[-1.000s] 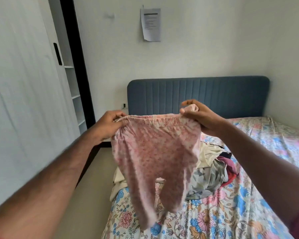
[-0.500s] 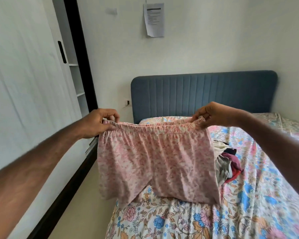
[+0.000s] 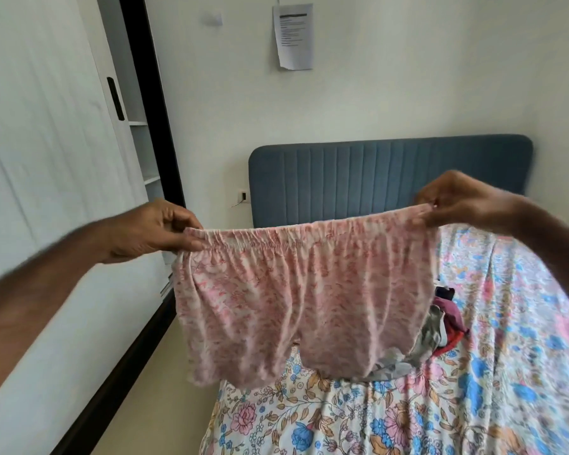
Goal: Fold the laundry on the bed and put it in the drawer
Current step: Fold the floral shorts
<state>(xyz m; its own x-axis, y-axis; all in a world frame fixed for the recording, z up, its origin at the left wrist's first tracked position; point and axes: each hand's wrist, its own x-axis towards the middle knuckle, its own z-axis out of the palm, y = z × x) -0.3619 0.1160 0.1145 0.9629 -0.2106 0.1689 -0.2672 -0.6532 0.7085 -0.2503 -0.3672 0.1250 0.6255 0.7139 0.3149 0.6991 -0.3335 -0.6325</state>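
Pink floral shorts hang spread in front of you, waistband on top and stretched level from left to right, so the long axis runs side to side; the two short legs point down, their hems just above the near edge of the bed. Your left hand pinches the left end of the elastic waistband, thumb on the front of the cloth and fingers curled behind it. Your right hand pinches the right end the same way, fingertips closed on the gathered edge, and it sits slightly higher than the left. The garment is held up in the air between both hands, taut along the top and loose below, with nothing else supporting it. Behind its right side a small pile of laundry lies on the flowered sheet, partly hidden by the shorts. A blue padded headboard stands beyond, and a white wardrobe door runs along your left.
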